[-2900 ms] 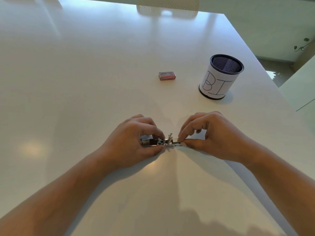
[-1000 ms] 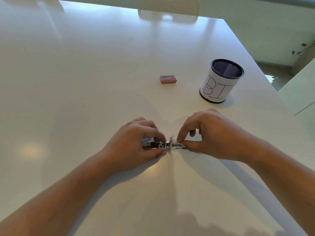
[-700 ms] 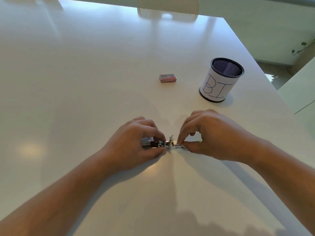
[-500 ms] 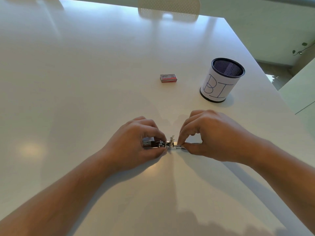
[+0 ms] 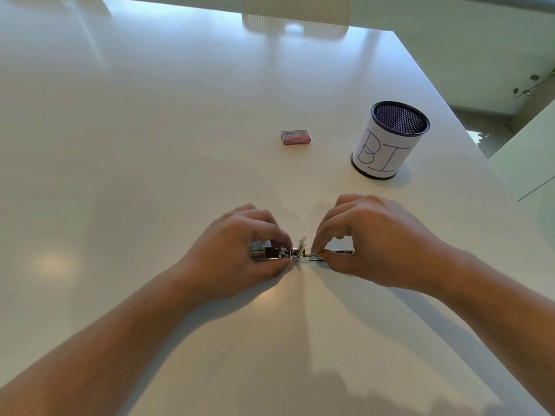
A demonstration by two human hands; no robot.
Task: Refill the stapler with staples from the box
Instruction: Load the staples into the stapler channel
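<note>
A small metal stapler lies opened flat on the white table, in front of me. My left hand grips its left half between thumb and fingers. My right hand pinches the right half, thumb and forefinger at the thin metal part near the hinge. A small tab sticks up at the hinge. The red and grey staple box lies shut farther back on the table, apart from both hands. Whether a staple strip is in my fingers is hidden.
A black mesh pen cup with a white paper label stands at the right, behind my right hand. The table's right edge runs close past it. A white chair back shows at the far edge.
My right fingers have shifted slightly along the stapler's right half, closing in on the hinge. The left hand, the box and the cup have stayed in place.
</note>
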